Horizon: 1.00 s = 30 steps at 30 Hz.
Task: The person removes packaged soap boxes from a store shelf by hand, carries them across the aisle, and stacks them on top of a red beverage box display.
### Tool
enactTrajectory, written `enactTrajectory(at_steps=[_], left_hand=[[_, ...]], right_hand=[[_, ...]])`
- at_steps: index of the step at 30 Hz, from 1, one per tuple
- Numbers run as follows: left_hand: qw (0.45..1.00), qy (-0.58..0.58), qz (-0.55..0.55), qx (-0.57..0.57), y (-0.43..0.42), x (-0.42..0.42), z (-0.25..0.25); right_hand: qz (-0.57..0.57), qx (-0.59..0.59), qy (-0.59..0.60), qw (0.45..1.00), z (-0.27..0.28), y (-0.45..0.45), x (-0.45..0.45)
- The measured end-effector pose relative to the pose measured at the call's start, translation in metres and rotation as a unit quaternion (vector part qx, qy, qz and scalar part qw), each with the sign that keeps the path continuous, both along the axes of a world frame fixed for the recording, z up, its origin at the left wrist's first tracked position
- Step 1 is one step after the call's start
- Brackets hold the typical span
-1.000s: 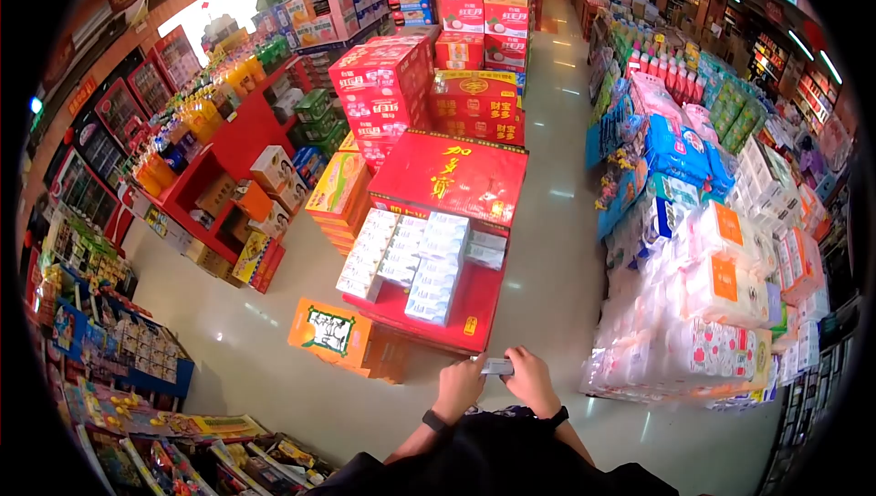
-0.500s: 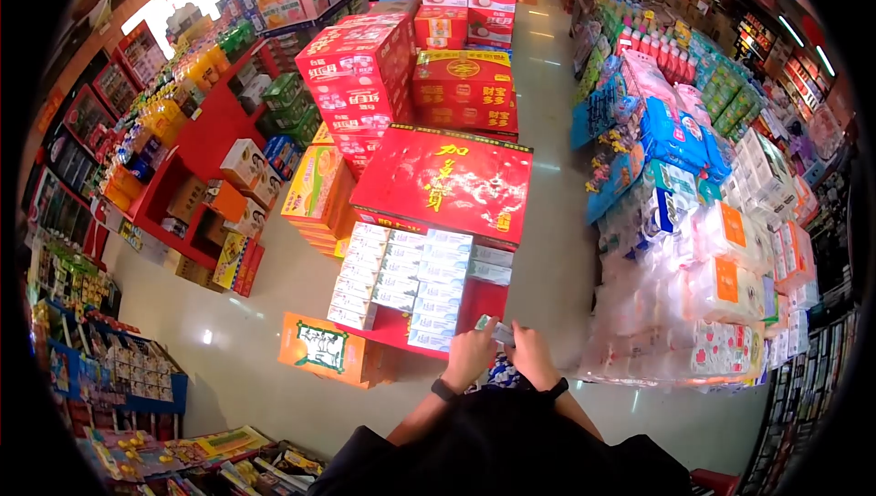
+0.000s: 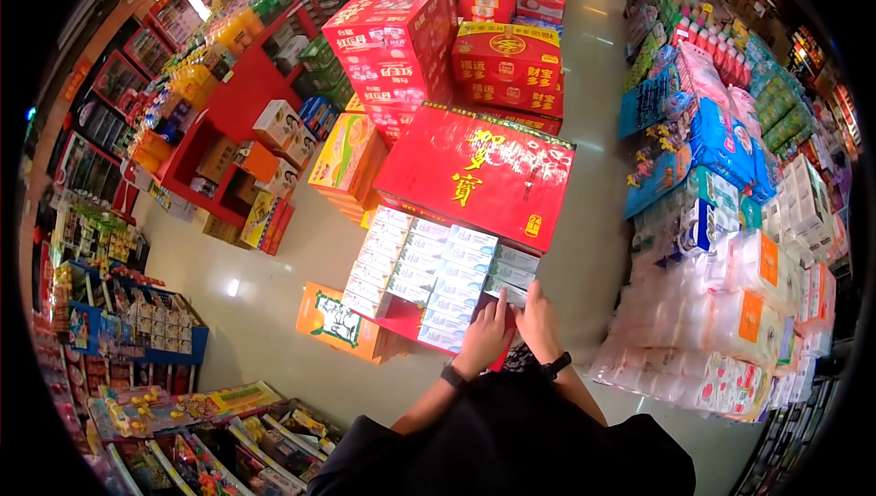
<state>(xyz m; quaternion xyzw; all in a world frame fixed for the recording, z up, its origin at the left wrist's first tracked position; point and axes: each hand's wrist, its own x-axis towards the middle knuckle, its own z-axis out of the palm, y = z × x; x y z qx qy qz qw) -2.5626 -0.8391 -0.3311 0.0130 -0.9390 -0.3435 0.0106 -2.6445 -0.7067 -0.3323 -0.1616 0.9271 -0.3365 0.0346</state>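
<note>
Rows of small white and pale-blue toothpaste boxes [image 3: 454,281] lie in columns on a red carton top [image 3: 401,318] in front of me. At the near end of the rightmost column is one toothpaste box [image 3: 507,293], with both hands at its near side. My left hand [image 3: 485,337] has its fingertips on the box's left part. My right hand [image 3: 537,321] grips its right end with thumb and finger. Parts of the box are hidden behind my fingers. A large red drinks carton [image 3: 479,177] with gold characters stands just beyond the columns.
An orange carton [image 3: 333,318] sits on the floor to the left. Behind rise stacked red cartons [image 3: 392,44]. Wrapped tissue packs [image 3: 707,313] are piled on the right across a strip of floor [image 3: 584,222]. Red shelving [image 3: 219,122] stands at left.
Both hands have moved forward with the toothpaste box, from near my body to the near end of the rightmost column. The camera view has also shifted and turned.
</note>
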Motion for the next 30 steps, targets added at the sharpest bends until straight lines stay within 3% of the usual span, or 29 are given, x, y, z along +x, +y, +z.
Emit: enactTrajectory(at_steps=[3, 9, 16, 26, 28, 30], left_hand=[[0.999, 0.014, 0.026, -0.014, 0.007, 0.0, -0.002], [0.994, 0.008, 0.086, -0.06, 0.029, -0.008, 0.002], [0.98, 0.01, 0.152, -0.124, 0.051, -0.015, -0.006], [0.967, -0.002, 0.221, -0.124, 0.075, -0.019, -0.017], [0.961, 0.052, 0.177, -0.206, 0.068, -0.018, -0.049], [0.965, -0.034, 0.202, -0.165, 0.072, -0.021, -0.015]], right_hand=[[-0.02, -0.033, -0.015, 0.999, -0.001, 0.002, -0.008], [0.044, 0.087, -0.022, 0.995, -0.014, 0.016, -0.019], [0.082, 0.139, -0.049, 0.986, -0.02, 0.016, -0.029], [0.11, 0.1, -0.068, 0.987, -0.046, 0.023, -0.035], [0.111, 0.104, -0.087, 0.984, -0.052, 0.021, -0.037], [0.106, 0.105, -0.115, 0.982, -0.051, 0.018, -0.036]])
